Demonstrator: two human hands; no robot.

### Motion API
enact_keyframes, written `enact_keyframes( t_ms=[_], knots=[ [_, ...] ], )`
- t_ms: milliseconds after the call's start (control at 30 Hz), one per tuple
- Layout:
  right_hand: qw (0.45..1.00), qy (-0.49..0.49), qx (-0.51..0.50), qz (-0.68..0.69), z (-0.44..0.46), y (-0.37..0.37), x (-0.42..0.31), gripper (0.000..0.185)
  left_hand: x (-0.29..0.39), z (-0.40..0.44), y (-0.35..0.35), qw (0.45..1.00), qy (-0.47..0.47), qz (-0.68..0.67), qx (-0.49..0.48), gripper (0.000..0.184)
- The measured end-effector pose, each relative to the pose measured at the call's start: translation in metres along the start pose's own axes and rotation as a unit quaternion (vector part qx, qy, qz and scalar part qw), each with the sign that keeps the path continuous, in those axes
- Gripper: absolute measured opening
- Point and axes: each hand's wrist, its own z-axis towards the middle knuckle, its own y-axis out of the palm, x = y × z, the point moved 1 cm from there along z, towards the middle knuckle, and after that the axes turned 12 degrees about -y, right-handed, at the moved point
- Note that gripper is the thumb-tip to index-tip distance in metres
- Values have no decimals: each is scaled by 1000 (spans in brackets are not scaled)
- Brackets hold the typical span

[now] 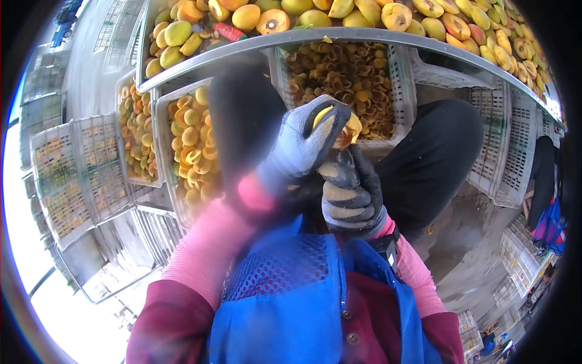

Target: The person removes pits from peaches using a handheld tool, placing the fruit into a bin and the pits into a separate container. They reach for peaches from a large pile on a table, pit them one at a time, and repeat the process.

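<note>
My left hand (310, 134), in a grey-blue glove with dark fingertips, is closed around a yellow-orange fruit (350, 131). Part of the fruit shows between thumb and fingers, and an orange, hollow-looking side faces right. Just below it, my right hand (351, 193), in a dark, stained glove, is a fist with the thumb pointing up toward the fruit. Whatever the fist holds is hidden. Both hands are above my lap, between my knees.
A metal-edged table (285, 37) heaped with halved and whole fruit spans the top. Under it, a crate (403, 91) holds hollow fruit pieces. Two crates of fruit stand left, one nearer (167, 151). Empty crates (497, 139) stand right. A person's dark-clothed leg (541, 176) shows far right.
</note>
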Motion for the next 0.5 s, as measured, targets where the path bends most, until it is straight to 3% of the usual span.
enact_keyframes(
  t_ms=[100,267,333,400,467,500],
  knots=[
    [999,6,-39,-18,4,-7,-5,47,-10,-8,8,991,106,52,57,25],
    [998,14,-57,-18,5,-16,-11,49,-20,-9,9,999,-13,-23,34,31],
    [999,-9,-7,-38,5,-17,-11,48,-22,-10,8,998,-41,-38,33,28],
    [998,-20,10,-62,6,-18,-10,47,-29,-11,10,978,-133,-154,40,29],
    [996,-15,-7,-91,10,-21,-13,46,-39,-9,12,883,-288,-369,44,33],
    [994,-7,-17,-109,10,-20,-15,48,-16,-12,12,848,-325,-409,95,39]
  ],
)
